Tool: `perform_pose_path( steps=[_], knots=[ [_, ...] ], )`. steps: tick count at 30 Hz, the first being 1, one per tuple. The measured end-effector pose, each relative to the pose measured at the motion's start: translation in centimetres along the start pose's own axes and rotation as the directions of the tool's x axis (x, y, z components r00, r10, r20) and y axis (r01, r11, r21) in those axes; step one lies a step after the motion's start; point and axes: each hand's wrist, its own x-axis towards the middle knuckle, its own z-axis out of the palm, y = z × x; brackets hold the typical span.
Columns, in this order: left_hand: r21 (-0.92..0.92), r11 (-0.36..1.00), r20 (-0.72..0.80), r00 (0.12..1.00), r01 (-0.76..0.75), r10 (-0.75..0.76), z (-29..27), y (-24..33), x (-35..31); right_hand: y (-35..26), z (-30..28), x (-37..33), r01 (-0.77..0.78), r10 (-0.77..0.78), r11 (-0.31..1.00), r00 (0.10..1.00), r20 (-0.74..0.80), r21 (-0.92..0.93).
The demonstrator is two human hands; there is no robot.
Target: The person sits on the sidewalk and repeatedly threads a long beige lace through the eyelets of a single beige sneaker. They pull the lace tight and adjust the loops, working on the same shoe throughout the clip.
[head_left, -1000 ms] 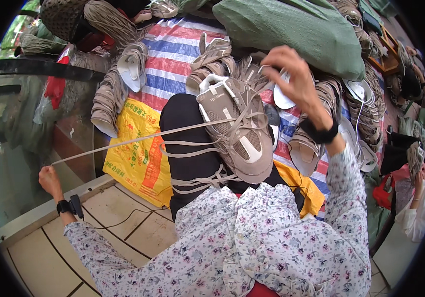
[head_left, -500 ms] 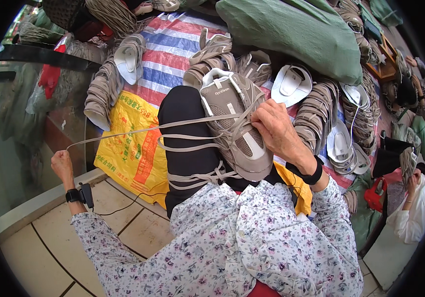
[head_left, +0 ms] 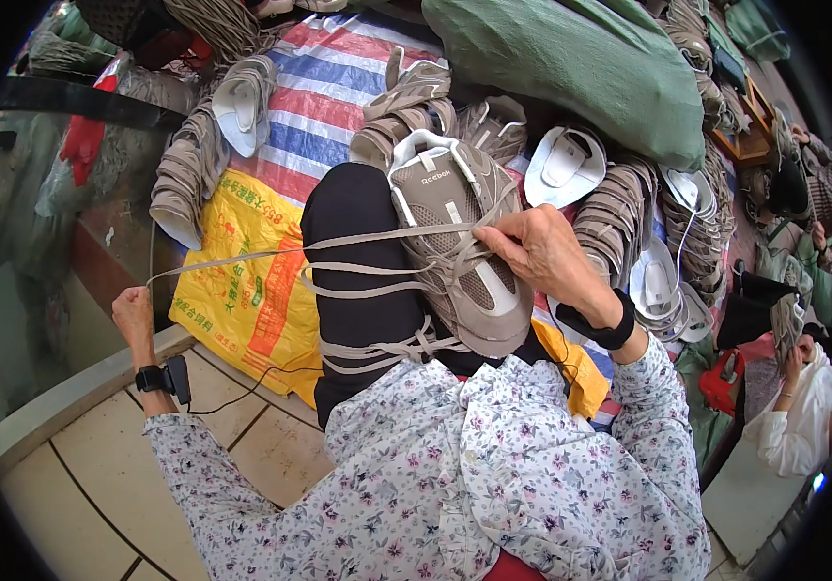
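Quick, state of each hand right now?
Left hand: closed, holding a shoelace.
Right hand: closed, pinching the shoelace over the sneaker.

A taupe, white-trimmed shoe upper [head_left: 435, 252] lies heel outward on the lap [head_left: 350, 208], its long beige lace [head_left: 363, 238] stretching out to the left.

Striped plastic sheet [head_left: 314, 105] under stacked grey-brown shoe uppers [head_left: 614, 221].

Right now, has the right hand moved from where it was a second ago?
Yes. Judged against the green sack, the right hand has moved down the view, away from the sack's lower edge, to the laces on the shoe.
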Motion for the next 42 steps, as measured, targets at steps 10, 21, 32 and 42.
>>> perform_pose_path(
  steps=[10, 21, 32, 42],
  knots=[
    [0.232, 0.965, -0.229, 0.957, -0.124, 0.178, -2.4, -5.0, 1.8, 2.0, -2.3, 0.3, 0.027, -0.143, 0.892, 0.964, 0.224, 0.452],
    [0.511, 0.859, -0.414, 0.871, -0.018, 0.265, -17.2, -17.8, 6.8, 2.8, -1.2, 1.5, 0.244, -0.249, 0.927, 0.968, -0.019, 0.286],
    [-0.268, 0.939, -0.073, 0.976, -0.215, 0.203, -9.5, 16.1, -6.2, 2.6, 0.1, 1.7, 0.352, -0.335, 0.929, 0.931, -0.142, 0.117],
    [-0.611, 0.496, 0.041, 0.601, -0.617, 0.798, 1.3, 35.0, -26.8, 2.1, 0.1, 1.1, 0.334, -0.313, 0.936, 0.934, -0.173, 0.113]
  ],
)
